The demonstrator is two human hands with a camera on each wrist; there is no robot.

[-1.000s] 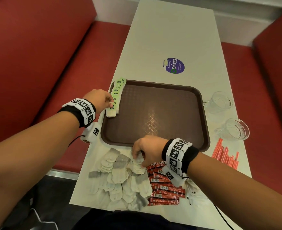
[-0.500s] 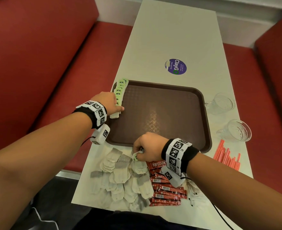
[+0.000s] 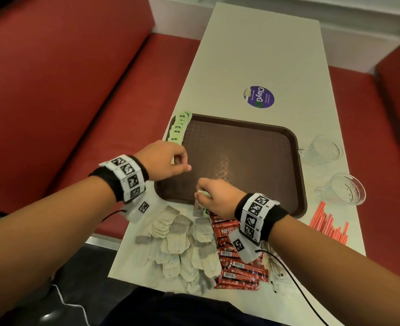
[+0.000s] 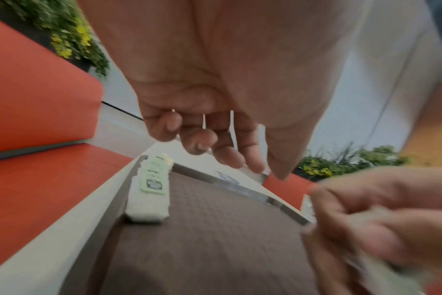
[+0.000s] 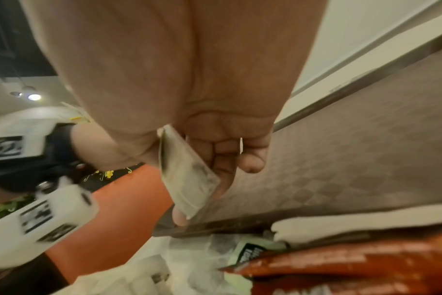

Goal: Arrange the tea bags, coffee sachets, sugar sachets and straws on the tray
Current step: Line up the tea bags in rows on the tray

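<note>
Left hand (image 3: 163,161) lifted off tea-bag row (image 3: 179,129), loosely curled, empty, right hand (image 3: 215,198) raised, pinching tea bag (image 5: 187,175)

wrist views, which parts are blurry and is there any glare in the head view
Left wrist view: the right hand at lower right is smeared by motion, while the row of tea bags reads fairly sharp. Right wrist view: the coffee sachets below are blurred. Head view: a soft sheen on the tray floor, otherwise sharp.

head downward, wrists close, sharing tray (image 3: 298,165)
</note>
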